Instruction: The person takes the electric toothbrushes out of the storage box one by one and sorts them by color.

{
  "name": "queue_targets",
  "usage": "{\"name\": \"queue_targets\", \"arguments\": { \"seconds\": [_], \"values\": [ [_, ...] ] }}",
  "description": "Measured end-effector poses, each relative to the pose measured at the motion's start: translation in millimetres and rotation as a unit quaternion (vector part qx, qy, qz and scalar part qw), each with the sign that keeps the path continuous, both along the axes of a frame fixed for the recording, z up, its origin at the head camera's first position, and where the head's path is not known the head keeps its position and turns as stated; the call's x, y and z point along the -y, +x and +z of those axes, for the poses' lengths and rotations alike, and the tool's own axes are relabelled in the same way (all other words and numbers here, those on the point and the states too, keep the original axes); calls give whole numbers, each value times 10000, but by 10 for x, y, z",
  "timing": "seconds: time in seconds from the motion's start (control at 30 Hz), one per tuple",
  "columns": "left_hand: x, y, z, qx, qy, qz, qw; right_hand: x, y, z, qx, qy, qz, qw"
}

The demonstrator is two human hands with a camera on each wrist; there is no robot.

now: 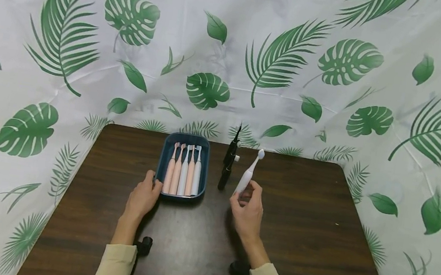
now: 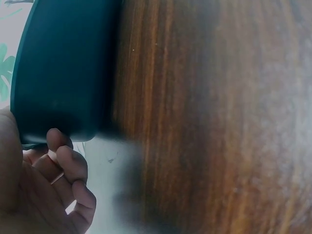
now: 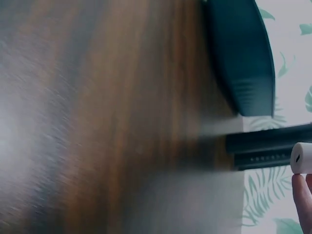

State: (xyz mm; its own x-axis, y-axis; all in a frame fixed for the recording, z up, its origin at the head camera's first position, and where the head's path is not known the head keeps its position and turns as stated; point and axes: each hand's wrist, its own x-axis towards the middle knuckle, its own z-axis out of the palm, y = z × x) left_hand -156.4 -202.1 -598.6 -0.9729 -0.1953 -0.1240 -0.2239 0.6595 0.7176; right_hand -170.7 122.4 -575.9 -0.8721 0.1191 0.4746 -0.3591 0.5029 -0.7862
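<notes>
Leaning: slim white toothbrush (image 1: 245,181), head toward one o'clock, above brown wooden table (image 1: 307,245).
Right hand (image 1: 249,212): fingertips and thumb pinch its lower handle.
Beside, nine o'clock: two standing black toothbrushes (image 1: 225,176).
Farther, nine o'clock: dark-blue rounded tray (image 1: 188,138) with five pink and white toothbrushes (image 1: 183,175).
Left hand (image 1: 144,198): curled, gripping tray's seven-o'clock corner.

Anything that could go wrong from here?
1. Two black toothbrushes stand upright between the right hand and the blue tray; a low sweep toward the tray could topple them.
2. The right hand holds the white toothbrush near its bottom end, head up, so it might tip if bumped.
3. Five toothbrushes lie side by side across the tray; another could land on top.
</notes>
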Motion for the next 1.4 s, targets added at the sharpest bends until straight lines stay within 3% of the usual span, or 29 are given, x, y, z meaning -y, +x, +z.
{"name": "queue_targets", "arguments": {
  "seconds": [0.2, 0.6, 0.73, 0.93, 1.4],
  "values": [
    [-2, -2, 6, 18, 48, -4, 10000, -50, -157, 52, 129, -225, -135, 9996],
    [-16, -27, 7, 32, 191, 39, 9998, -92, -557, 28, 263, -195, -240, 9992],
    [1, -34, 11, 85, 106, -25, 9999, -87, -674, -6, 350, -113, -336, 9988],
    [69, -8, 34, 212, -108, -28, 9997, -16, -827, -89, 510, -191, -169, 9984],
    [27, -50, 29, 265, -56, -69, 9996, -21, -1190, -158, 580, -301, -187, 9977]
  ]
}}
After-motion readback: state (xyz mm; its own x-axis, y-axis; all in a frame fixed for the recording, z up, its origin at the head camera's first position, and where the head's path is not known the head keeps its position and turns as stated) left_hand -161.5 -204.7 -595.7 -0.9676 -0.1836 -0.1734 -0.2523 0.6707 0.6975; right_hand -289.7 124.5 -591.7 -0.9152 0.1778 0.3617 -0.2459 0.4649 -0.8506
